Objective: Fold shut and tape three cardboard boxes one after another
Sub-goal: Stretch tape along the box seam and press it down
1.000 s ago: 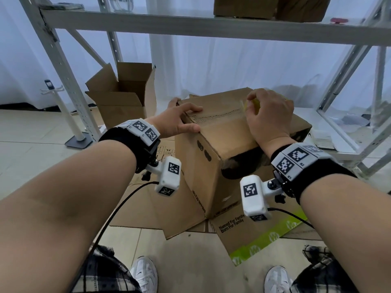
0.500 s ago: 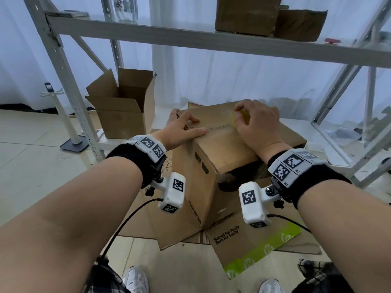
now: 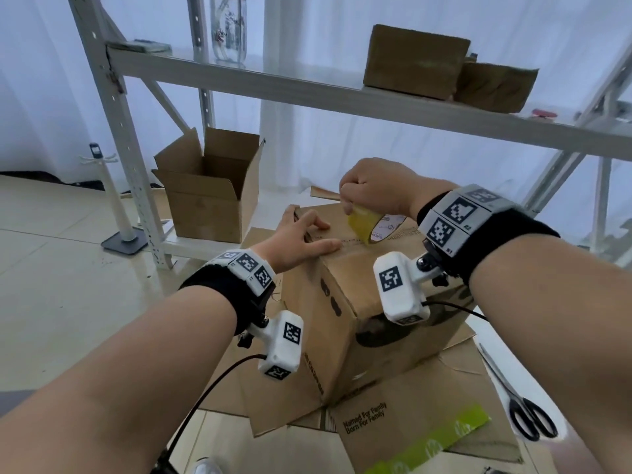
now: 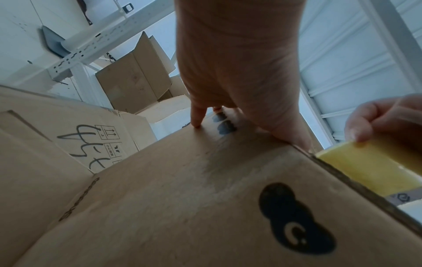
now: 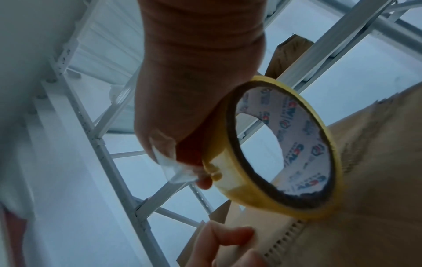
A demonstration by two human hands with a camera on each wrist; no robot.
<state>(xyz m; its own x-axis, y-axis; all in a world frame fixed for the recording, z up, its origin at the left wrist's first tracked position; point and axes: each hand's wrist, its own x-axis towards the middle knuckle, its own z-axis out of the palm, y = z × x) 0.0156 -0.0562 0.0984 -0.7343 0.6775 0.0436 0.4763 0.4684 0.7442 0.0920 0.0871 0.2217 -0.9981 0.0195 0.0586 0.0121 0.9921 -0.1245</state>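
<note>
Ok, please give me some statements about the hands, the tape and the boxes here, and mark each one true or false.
1. The right hand holds a yellow tape roll over the closed box. True.
2. The left hand grips the scissors. False: it rests with straight fingers on the box top; the scissors lie on flattened cardboard.
3. The box behind on the left has open flaps. True.
4. The upper shelf holds no boxes. False: two cardboard boxes stand there.

A closed box sits on flattened cardboard on the floor; an open box behind-left, scissors right, probably two boxes on the shelf above.
</note>
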